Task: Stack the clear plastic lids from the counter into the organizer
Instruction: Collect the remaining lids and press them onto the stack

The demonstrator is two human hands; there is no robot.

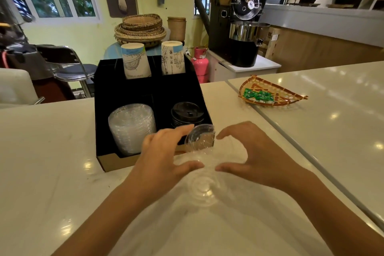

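Observation:
A black organizer (145, 89) stands on the white counter. Its front left compartment holds a stack of clear plastic lids (132, 127), and its front right one holds black lids (187, 113). In front of its right corner, my left hand (164, 151) and my right hand (255, 156) cup a loose cluster of clear lids (207, 155) from both sides. One clear lid (200, 136) tilts up between my two index fingertips. Another clear lid (202, 190) lies flat on the counter just below my thumbs.
Two upside-down paper cup stacks (136, 60) stand in the organizer's rear compartments. A woven tray with green packets (268, 94) lies on the counter to the right, beyond a seam (291, 137). A chair, baskets and a coffee roaster stand behind the counter.

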